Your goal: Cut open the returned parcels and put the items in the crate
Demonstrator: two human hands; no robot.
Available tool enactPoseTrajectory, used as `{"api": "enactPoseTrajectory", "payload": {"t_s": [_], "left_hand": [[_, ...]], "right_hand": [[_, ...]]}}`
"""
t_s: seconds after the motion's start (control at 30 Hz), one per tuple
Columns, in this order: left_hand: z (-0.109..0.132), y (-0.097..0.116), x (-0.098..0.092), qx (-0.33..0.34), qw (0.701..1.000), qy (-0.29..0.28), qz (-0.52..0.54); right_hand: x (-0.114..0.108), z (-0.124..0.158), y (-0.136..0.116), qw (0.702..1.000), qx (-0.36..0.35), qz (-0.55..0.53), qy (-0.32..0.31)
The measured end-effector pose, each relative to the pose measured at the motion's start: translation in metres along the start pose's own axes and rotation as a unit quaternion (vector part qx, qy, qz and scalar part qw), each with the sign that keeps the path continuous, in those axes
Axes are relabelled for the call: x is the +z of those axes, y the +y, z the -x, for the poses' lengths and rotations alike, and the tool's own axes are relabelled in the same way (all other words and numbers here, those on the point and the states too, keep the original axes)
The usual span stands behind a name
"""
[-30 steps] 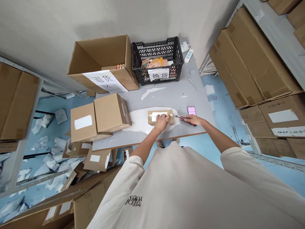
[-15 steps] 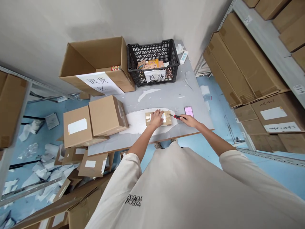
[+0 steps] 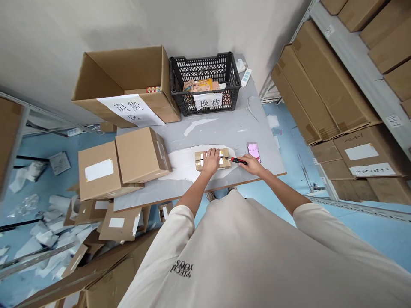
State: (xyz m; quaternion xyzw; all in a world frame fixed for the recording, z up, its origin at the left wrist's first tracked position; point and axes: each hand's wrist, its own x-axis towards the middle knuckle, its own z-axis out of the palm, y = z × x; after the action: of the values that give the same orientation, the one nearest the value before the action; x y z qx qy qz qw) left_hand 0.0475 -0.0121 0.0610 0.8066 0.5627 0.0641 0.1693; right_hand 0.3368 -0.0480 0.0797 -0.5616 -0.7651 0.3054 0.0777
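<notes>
A small flat cardboard parcel [image 3: 223,154] with tape across its top lies on the grey table [image 3: 218,128]. My left hand [image 3: 211,159] rests flat on the parcel, fingers spread, pressing it down. My right hand [image 3: 251,164] is closed round a red-handled utility knife [image 3: 236,161]. The knife's blade points left and touches the parcel's top near its right end. A phone [image 3: 253,150] with a lit pink screen lies on the table just beyond my right hand.
Two closed cardboard boxes [image 3: 123,160] sit at the table's left. An open labelled carton [image 3: 125,85] and a black plastic crate [image 3: 205,81] with small packs stand at the back. Shelves of flat cartons [image 3: 324,85] rise on the right. Torn cardboard and paper litter the floor at left.
My right hand has brought the knife leftward until its blade reaches the parcel's top. My left hand has stayed on the parcel.
</notes>
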Motion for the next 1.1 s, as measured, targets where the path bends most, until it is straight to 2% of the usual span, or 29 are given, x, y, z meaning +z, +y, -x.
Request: {"api": "enactPoseTrajectory", "payload": {"t_s": [0.2,0.37,0.47,0.57,0.7,0.9,1.1], "left_hand": [[0.006,0.000,0.006,-0.021,1.000,0.007,-0.002],[0.008,0.001,0.007,-0.024,1.000,0.005,-0.001],[0.008,0.004,0.005,-0.033,0.999,0.008,0.001],[0.012,0.006,0.002,-0.042,0.999,-0.003,0.006],[0.029,0.000,-0.003,-0.061,0.998,0.007,0.017],[0.071,-0.031,-0.005,-0.154,0.983,0.079,0.066],[0.098,-0.063,0.002,-0.231,0.949,0.122,0.178]], "right_hand": [[0.021,0.003,0.003,0.999,0.015,-0.012,0.048],[0.006,0.006,0.029,0.986,0.110,0.005,0.123],[0.000,0.005,0.046,0.977,0.158,-0.007,0.144],[0.009,0.000,0.054,0.973,0.197,-0.003,0.119],[0.036,-0.011,0.057,0.972,0.228,0.023,0.059],[0.068,-0.031,0.071,0.966,0.241,0.073,0.056],[0.083,-0.039,0.086,0.964,0.239,0.107,0.037]]}}
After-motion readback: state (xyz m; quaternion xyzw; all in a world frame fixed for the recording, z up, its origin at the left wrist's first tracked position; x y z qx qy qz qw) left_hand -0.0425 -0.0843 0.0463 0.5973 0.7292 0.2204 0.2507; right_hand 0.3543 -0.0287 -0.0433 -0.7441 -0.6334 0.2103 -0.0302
